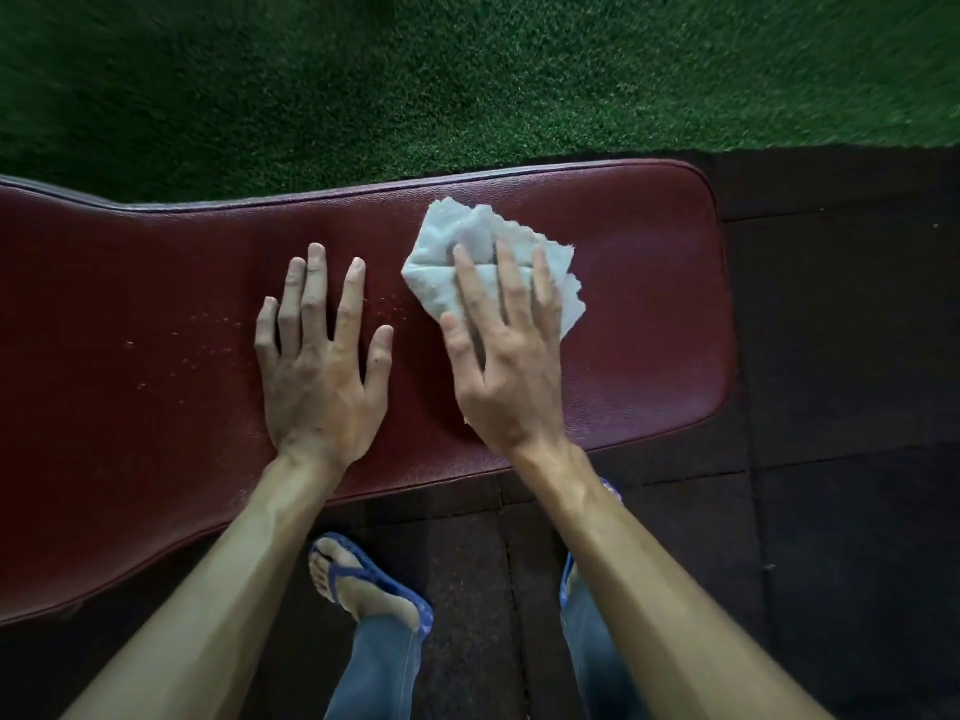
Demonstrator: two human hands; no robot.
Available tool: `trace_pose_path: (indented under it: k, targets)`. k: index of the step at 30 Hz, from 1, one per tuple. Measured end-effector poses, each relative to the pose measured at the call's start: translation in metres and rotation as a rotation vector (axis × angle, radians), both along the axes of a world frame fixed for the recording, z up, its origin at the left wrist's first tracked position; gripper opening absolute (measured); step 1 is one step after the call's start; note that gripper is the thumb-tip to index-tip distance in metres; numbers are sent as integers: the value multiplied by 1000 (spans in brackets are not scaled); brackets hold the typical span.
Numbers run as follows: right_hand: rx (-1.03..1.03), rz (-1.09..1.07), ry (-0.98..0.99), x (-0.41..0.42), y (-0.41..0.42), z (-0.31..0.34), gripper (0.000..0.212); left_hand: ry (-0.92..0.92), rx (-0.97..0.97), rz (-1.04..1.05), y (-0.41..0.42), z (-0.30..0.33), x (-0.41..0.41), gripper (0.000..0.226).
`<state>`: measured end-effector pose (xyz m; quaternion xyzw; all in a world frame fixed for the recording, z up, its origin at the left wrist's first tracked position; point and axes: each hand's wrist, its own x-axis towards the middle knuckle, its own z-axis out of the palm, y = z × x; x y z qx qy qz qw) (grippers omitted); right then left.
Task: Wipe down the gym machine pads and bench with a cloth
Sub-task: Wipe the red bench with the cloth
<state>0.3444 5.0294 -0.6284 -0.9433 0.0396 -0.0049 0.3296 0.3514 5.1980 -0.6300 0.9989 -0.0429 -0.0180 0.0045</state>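
A dark red padded bench (649,283) runs across the view from left to right, its rounded end at the right. A crumpled white cloth (447,252) lies on the pad near that end. My right hand (506,350) presses flat on the cloth, fingers spread over it, with the cloth sticking out beyond the fingertips. My left hand (322,356) rests palm down on the bare pad just left of the cloth, fingers apart and holding nothing. Small pale droplets or specks (208,335) dot the pad left of my left hand.
Green artificial turf (467,70) lies beyond the bench. Dark rubber floor tiles (831,356) surround the bench's right end and near side. My feet in blue flip-flops (374,584) and jeans stand on the tiles below the bench's near edge.
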Motion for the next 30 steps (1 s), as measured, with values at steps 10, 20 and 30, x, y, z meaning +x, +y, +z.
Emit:
trace_pose_path:
  k: [10, 20, 30]
  targets:
    - [11, -251, 141, -29, -105, -21, 59, -124, -185, -1, -110, 29, 13, 48]
    - [-164, -210, 142, -40, -98, -31, 56, -12, -70, -61, -67, 12, -66, 48]
    - [-199, -255, 154, -38, -89, -32, 58, -13, -94, 122, -68, 12, 63, 55]
